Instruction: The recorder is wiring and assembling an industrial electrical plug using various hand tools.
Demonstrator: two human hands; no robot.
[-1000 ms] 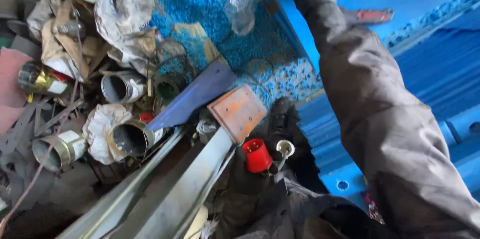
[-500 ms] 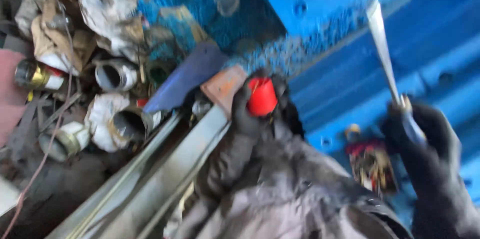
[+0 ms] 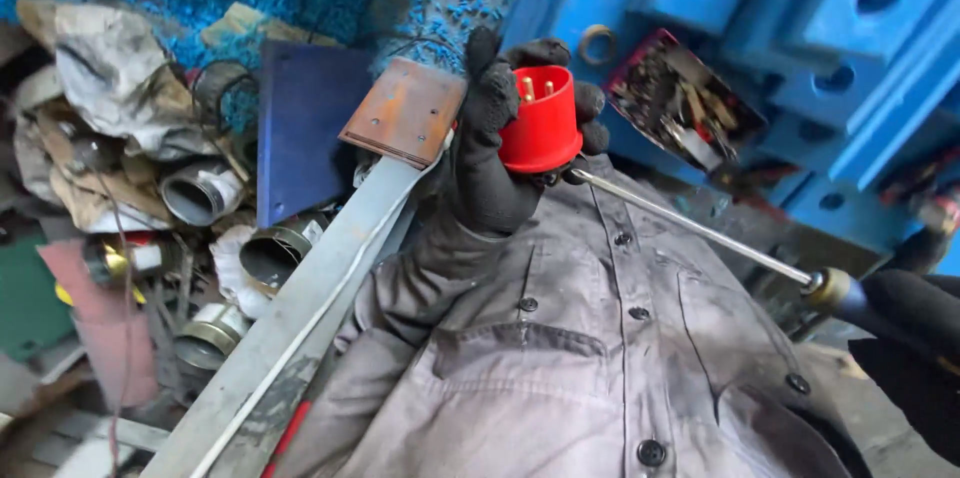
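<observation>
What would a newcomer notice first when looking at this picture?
The bright red round plug with brass pins stands out first, held up in the centre by the left hand in a black glove. From the lower right, the right hand holds a long screwdriver whose tip meets the side of the plug. Behind are blue metal beams, and on the left a heap of pipe fittings and rags.

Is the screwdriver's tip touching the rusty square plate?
No. The screwdriver in the right hand points its tip at the red plug held by the left hand; the rusty plate lies apart.
</observation>
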